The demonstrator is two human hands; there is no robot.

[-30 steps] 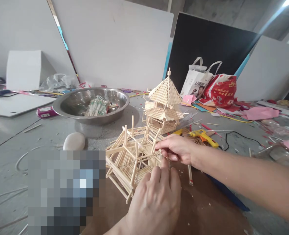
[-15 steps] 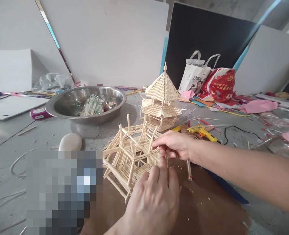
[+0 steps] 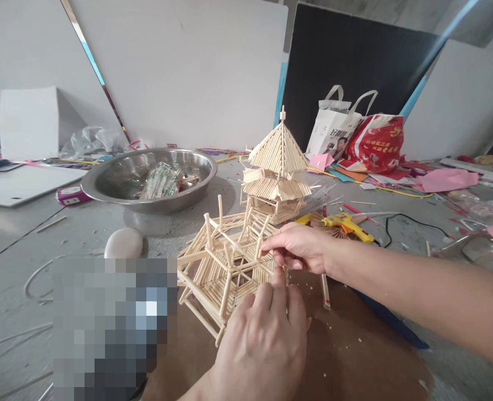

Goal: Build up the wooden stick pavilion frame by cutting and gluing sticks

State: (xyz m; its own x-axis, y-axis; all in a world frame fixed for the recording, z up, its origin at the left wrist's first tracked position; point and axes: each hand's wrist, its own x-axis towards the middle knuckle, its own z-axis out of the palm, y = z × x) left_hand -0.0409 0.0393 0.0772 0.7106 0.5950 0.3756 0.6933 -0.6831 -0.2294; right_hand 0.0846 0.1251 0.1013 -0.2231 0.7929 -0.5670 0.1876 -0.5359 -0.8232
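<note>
A model frame of thin wooden sticks (image 3: 213, 289), with a six-sided floor and several short upright posts, sits before me on a brown surface. My left hand (image 3: 263, 334) grips its near right edge from the front, index finger stretched along the rim; the other fingertips are partly hidden. At the right side, my right hand (image 3: 298, 248) is closed with thumb and index finger pinched on the frame beside a slanted post (image 3: 263, 236). Whether a separate small piece is in that pinch, I cannot make out. Just behind stands a finished-looking stick pagoda (image 3: 278, 161) with a pointed roof.
A steel basin (image 3: 104, 197) with wrapped stick bundles (image 3: 159, 181) stands back left. A yellow glue gun (image 3: 348, 223) lies beyond my right wrist, its black cord trailing right. A white stone-like lump (image 3: 124, 243), paper bags (image 3: 374, 145) and paper scraps lie around on the grey floor.
The whole view has shifted very slightly to the right. Both hands keep the same place on the stick frame, and nothing has been let go.
</note>
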